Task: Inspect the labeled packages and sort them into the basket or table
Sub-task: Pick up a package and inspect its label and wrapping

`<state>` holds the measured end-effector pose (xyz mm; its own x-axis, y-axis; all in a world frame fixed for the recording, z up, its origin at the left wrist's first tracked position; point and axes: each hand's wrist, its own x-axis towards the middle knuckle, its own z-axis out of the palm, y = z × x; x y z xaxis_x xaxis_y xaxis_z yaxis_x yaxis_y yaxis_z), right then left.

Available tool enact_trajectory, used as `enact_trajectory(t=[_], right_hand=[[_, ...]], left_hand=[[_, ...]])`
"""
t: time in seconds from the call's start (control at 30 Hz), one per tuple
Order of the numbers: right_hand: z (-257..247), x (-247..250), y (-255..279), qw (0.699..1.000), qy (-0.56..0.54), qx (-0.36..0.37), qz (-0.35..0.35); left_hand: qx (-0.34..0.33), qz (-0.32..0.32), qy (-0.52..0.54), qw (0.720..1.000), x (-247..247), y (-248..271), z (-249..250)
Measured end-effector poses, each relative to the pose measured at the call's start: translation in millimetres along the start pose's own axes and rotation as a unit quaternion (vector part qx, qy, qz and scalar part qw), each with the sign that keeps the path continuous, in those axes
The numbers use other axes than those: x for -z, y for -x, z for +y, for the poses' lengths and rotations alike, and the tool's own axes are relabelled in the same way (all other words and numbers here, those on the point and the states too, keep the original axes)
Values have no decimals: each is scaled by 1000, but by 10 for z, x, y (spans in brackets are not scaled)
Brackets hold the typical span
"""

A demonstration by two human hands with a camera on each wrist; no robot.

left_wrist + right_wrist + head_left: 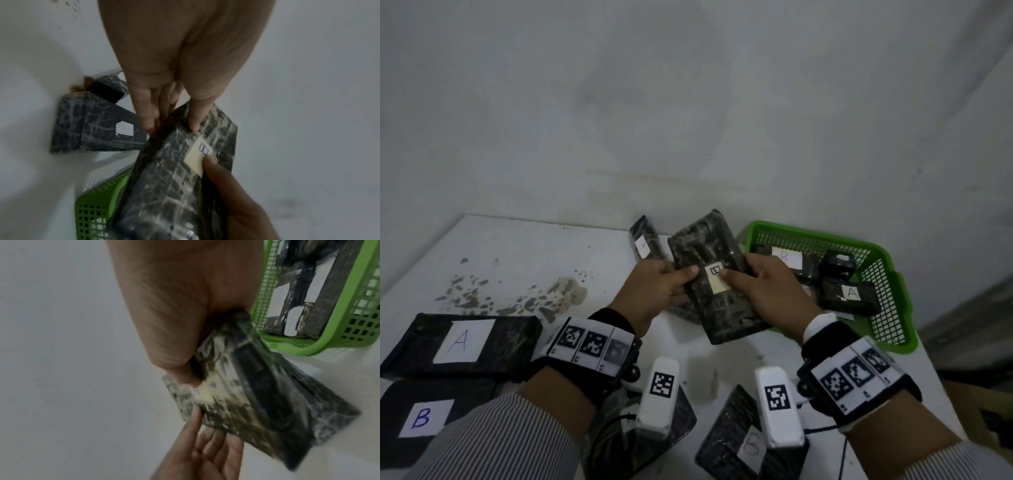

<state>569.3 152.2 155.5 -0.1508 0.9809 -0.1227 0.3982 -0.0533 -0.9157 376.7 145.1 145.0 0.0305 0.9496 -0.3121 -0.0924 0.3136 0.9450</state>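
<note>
A dark wrapped package (717,291) with a small cream label marked B is held up over the table between both hands. My left hand (678,277) grips its left edge, thumb on top beside the label. My right hand (743,277) grips the right edge, thumb on the label. In the left wrist view the package (174,186) tilts down toward the green basket (96,211). The right wrist view shows the same package (257,394) blurred, pinched under my right hand (185,373). The green mesh basket (890,318) at the right holds several dark packages, labels B and A showing.
On the white table (517,246) lie a package marked A (458,342) at the left, one marked B (421,418) at the near left, another B (743,442) near the front, and a small labelled one (645,241) at the back by the wall.
</note>
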Motion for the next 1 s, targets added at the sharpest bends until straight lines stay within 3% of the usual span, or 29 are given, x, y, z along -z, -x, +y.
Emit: enact_trajectory(t=[0.1,0.2,0.3,0.47,0.53,0.63,0.83,1.0], right_hand=[[34,-125,36,990,129,46,35],[9,-165,90,981,178,69,-37],[-95,-98,176,985,92,71,-129],[-80,4,193,984,-57,-19,-168],[-89,4,180,979,-72,-21,-189],[-86,-18,148,988,-7,11,-153],[23,-60,82,993,70,21,-96],[-24,-46,58,993,-10,12,-114]], left_hand=[[3,-4,-14,1000,-97,4,-19],[16,-40,-5,999,-186,48,51],[-1,-19,-3,1000,-136,17,91],[-25,-55,51,997,-52,38,136],[-23,-59,90,994,-79,51,131],[-3,-47,104,993,-110,71,139],[-38,-22,-42,998,-86,70,181],[-51,-8,-52,997,-70,52,223]])
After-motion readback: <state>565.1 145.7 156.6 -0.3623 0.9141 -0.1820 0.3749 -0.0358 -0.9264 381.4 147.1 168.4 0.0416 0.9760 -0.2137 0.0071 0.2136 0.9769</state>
